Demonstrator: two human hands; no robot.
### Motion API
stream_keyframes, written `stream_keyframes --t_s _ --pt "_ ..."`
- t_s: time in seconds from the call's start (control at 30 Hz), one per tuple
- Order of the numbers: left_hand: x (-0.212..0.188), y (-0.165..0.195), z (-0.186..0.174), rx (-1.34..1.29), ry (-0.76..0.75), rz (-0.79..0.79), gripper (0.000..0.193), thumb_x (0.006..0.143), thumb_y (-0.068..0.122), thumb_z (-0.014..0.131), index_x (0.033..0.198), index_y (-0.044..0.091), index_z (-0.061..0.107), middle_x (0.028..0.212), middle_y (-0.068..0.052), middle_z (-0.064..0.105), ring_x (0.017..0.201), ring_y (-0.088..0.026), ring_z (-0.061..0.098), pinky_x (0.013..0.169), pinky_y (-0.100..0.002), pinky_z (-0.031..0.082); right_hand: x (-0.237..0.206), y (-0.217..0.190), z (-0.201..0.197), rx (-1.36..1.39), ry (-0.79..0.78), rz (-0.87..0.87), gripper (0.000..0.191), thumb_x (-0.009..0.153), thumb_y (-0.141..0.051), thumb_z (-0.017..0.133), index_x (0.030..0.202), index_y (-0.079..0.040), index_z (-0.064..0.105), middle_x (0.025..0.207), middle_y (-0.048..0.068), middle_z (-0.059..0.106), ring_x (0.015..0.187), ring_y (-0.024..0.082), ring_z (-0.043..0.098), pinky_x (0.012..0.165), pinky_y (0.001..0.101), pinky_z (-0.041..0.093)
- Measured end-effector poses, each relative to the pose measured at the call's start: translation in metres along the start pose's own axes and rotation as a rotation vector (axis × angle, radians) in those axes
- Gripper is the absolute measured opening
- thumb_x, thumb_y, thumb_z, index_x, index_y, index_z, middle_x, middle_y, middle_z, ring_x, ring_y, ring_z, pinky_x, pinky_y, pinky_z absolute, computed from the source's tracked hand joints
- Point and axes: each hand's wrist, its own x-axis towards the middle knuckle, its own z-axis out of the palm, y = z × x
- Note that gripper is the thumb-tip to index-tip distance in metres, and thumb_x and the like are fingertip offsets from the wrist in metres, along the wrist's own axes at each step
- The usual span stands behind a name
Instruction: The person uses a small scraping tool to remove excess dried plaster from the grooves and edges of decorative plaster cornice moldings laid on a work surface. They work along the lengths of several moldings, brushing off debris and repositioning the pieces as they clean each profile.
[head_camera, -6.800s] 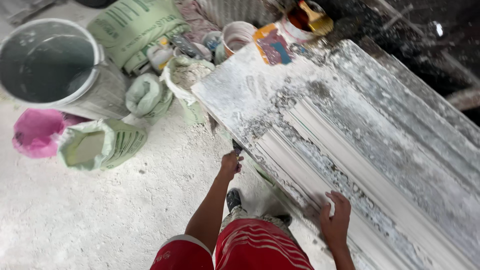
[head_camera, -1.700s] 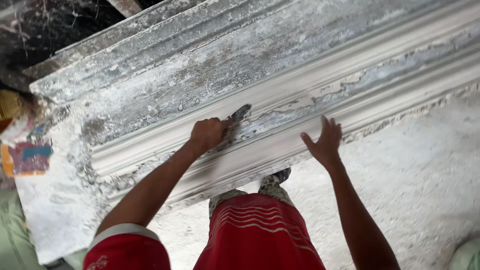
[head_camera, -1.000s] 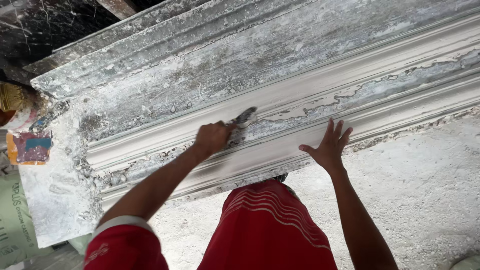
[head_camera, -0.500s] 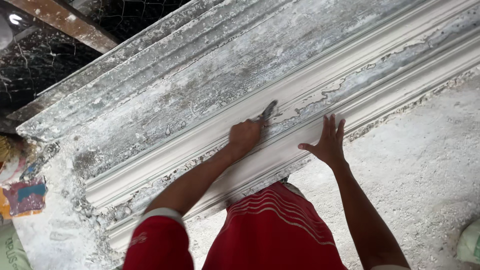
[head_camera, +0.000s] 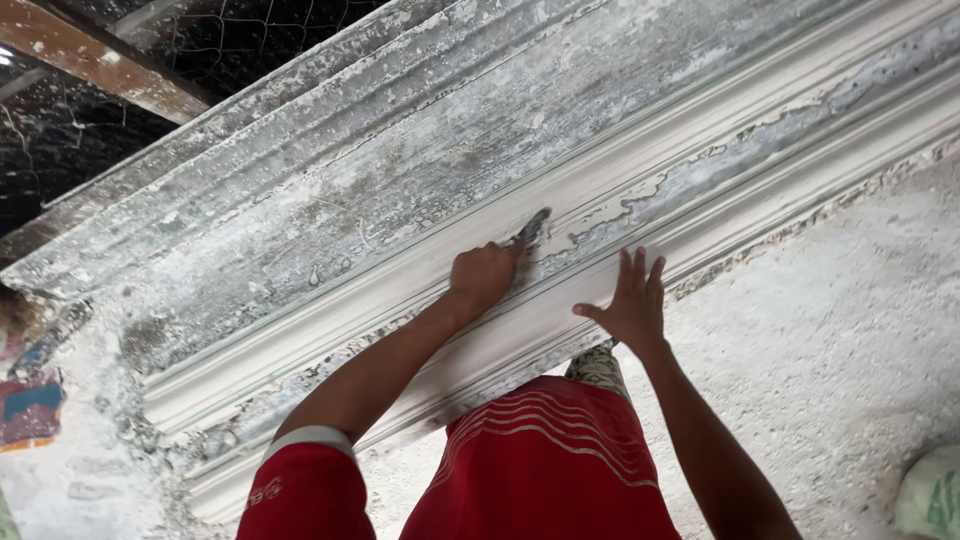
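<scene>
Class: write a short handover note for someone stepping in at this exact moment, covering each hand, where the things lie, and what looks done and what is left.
Left hand: closed on a small dark-bladed scraping tool, blade tip on the long white plaster cornice moulding.
Right hand: open, fingers spread, pressed flat on the moulding's lower band.
Moulding lies on a grey plaster-crusted bench, above the dusty white floor.
Done: the profile left of the tool looks smooth white.
Left: the stretch to the right shows grey, flaky patches.

Red shirt with a white-edged short sleeve (head_camera: 305, 470), red shorts (head_camera: 545, 465) with thin pale stripes, and bare forearms.
</scene>
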Motion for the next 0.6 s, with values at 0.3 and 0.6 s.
stream_keyframes --t_s 0.3,0.6 --pt "0.064 0.045 0.017 0.082 -0.027 -0.076 0.036 0.099 0.022 0.055 0.134 0.024 0.064 0.091 -0.016 0.072 0.073 -0.032 0.074 0.057 -0.047 0.059 0.039 0.079 -0.018 0.098 -0.001 -0.169 0.114 0.085 -0.075 0.059 0.163 -0.006 0.013 0.167 0.033 0.008 0.155 0.054 -0.005 0.119 0.0713 0.006" --pt "0.101 0.077 0.007 0.197 -0.102 -0.186 0.038 0.103 0.033 0.053 0.140 0.031 0.060 0.091 -0.015 0.071 0.065 -0.032 0.071 0.049 -0.046 0.056 0.191 0.280 -0.139 -0.030 0.256 -0.266 0.084 0.104 -0.056 0.050 0.156 0.008 0.033 0.162 0.045 0.018 0.150 0.065 0.005 0.113 0.0751 0.011"
